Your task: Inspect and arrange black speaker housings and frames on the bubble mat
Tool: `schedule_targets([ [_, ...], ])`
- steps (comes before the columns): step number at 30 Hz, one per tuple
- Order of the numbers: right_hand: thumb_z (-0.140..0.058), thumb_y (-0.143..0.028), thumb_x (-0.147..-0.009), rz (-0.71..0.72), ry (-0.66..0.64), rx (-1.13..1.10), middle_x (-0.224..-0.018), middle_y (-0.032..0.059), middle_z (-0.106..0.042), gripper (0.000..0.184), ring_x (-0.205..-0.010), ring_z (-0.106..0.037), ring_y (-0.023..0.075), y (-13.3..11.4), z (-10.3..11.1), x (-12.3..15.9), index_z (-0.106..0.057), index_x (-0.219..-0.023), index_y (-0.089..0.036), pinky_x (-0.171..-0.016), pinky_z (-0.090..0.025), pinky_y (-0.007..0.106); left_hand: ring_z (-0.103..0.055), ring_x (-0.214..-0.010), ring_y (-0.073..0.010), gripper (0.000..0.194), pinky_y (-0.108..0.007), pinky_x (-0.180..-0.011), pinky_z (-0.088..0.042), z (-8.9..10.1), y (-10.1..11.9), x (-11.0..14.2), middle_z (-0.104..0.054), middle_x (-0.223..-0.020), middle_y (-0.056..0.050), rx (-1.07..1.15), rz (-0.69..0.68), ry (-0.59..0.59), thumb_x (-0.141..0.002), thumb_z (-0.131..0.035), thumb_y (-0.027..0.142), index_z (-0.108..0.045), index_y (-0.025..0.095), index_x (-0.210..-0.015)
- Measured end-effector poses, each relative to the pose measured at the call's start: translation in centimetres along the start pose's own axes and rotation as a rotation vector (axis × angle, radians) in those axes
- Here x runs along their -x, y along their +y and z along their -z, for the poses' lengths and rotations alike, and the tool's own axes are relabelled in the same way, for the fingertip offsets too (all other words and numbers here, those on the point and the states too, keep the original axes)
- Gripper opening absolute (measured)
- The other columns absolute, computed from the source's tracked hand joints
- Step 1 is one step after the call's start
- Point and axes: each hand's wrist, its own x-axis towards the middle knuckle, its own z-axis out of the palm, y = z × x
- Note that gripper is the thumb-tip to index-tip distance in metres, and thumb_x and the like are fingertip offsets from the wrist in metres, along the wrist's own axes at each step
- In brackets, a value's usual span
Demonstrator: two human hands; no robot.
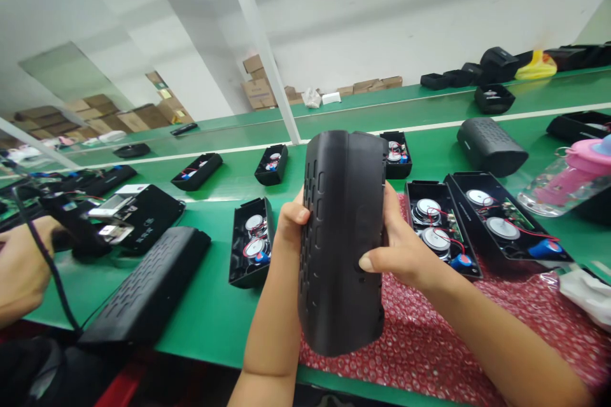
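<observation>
Between my two hands a black speaker housing (346,248) is held upright, slotted grille side to the left, above pink bubble wrap (429,324). My left hand (292,219) grips its left side, thumb on the grille, the other fingers hidden behind. My right hand (398,245) clasps the right edge, its thumb pressed near a small round spot on the lower face. To the right lie two open speaker shells (442,222) with round drivers, red wires and blue cylinders. Another open shell (251,241) sits left of my left hand.
At far left, a co-worker's hand (23,267) holds a black tool beside a black box (147,216) and a speaker housing (147,286). A pink-lidded bottle (568,178) and a closed speaker (491,146) stand right. More shells line the green bench (200,299).
</observation>
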Motion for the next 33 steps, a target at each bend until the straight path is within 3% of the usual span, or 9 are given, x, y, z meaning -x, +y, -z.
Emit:
schedule_targets([
  [5,-0.084,-0.021,-0.058,-0.002,0.005,0.045,-0.146,0.0112,-0.042,0.117,-0.119,-0.057,0.0320,-0.2,0.4,0.0,-0.010,-0.148,-0.034,-0.093,-0.053,0.052,-0.072,-0.079,-0.0344,0.049,-0.047,-0.077,-0.059,-1.5,0.0,0.0,-0.061,-0.053,0.002,-0.009,0.083,-0.115,-0.046,-0.081,0.028,-0.063,0.018,-0.090],
  [7,-0.083,-0.028,-0.063,0.028,0.034,0.033,-0.145,0.0109,-0.046,0.105,-0.125,-0.054,0.0330,-0.4,0.6,-0.2,-0.020,-0.147,-0.031,-0.099,-0.051,0.052,-0.072,-0.085,-0.0342,0.058,-0.046,-0.078,-0.059,-2.5,-0.3,0.1,-0.066,-0.063,0.001,0.017,0.061,-0.111,-0.049,-0.082,0.034,-0.061,0.020,-0.101],
  [12,-0.060,-0.053,-0.087,0.201,0.344,0.116,-0.144,0.0052,-0.051,0.064,-0.136,-0.047,0.0281,-1.2,1.4,-0.7,-0.035,-0.142,-0.032,-0.110,-0.045,0.049,-0.068,-0.106,-0.0302,0.078,-0.042,-0.091,-0.055,-4.6,-1.5,0.0,-0.071,-0.104,-0.004,-0.140,-0.112,-0.011,-0.057,-0.087,0.045,-0.052,0.026,-0.124],
  [14,-0.060,-0.054,-0.088,0.292,0.441,0.274,-0.145,0.0030,-0.050,0.067,-0.137,-0.046,0.0263,-1.6,1.8,-0.8,-0.030,-0.146,-0.037,-0.110,-0.045,0.046,-0.062,-0.117,-0.0279,0.062,-0.042,-0.100,-0.050,-5.5,-2.2,0.0,-0.067,-0.118,-0.007,-0.292,-0.186,0.055,-0.073,-0.079,0.052,-0.053,0.025,-0.122],
  [16,-0.060,-0.056,-0.088,0.363,0.479,0.389,-0.144,0.0033,-0.050,0.073,-0.135,-0.048,0.0264,-2.0,2.3,-0.7,-0.024,-0.149,-0.040,-0.108,-0.048,0.046,-0.055,-0.128,-0.0278,0.054,-0.043,-0.109,-0.044,-6.6,-3.0,0.3,-0.060,-0.134,-0.010,-0.365,-0.228,0.026,-0.085,-0.065,0.055,-0.052,0.024,-0.127],
  [19,-0.062,-0.057,-0.087,0.374,0.487,0.436,-0.139,0.0058,-0.052,0.076,-0.126,-0.055,0.0277,-2.3,2.8,-0.6,-0.024,-0.150,-0.040,-0.102,-0.052,0.048,-0.045,-0.138,-0.0323,0.081,-0.048,-0.113,-0.039,-8.1,-4.1,0.8,-0.044,-0.151,-0.014,-0.371,-0.247,-0.143,-0.077,-0.076,0.048,-0.037,0.023,-0.144],
  [22,-0.065,-0.055,-0.087,0.359,0.484,0.405,-0.137,0.0064,-0.054,0.073,-0.122,-0.058,0.0271,-2.2,2.8,-0.7,-0.028,-0.148,-0.038,-0.103,-0.052,0.048,-0.046,-0.136,-0.0358,0.098,-0.052,-0.111,-0.041,-8.8,-4.6,1.1,-0.044,-0.150,-0.017,-0.398,-0.251,-0.141,-0.065,-0.085,0.035,-0.031,0.021,-0.146],
  [28,-0.060,-0.052,-0.091,0.400,0.490,0.408,-0.148,0.0055,-0.048,0.069,-0.136,-0.047,0.0234,-1.5,2.1,-0.9,-0.026,-0.148,-0.033,-0.118,-0.037,0.046,-0.052,-0.129,-0.0345,0.087,-0.051,-0.108,-0.043,-8.6,-4.5,1.0,-0.052,-0.140,-0.016,-0.434,-0.263,-0.061,-0.065,-0.084,0.031,-0.037,0.020,-0.138],
  [33,-0.057,-0.051,-0.092,0.398,0.501,0.441,-0.150,0.0059,-0.046,0.069,-0.139,-0.045,0.0227,-1.5,2.2,-0.9,-0.025,-0.149,-0.030,-0.119,-0.036,0.044,-0.050,-0.130,-0.0340,0.083,-0.049,-0.109,-0.041,-8.8,-4.8,1.1,-0.049,-0.142,-0.016,-0.459,-0.275,-0.029,-0.066,-0.083,0.033,-0.038,0.019,-0.135],
])
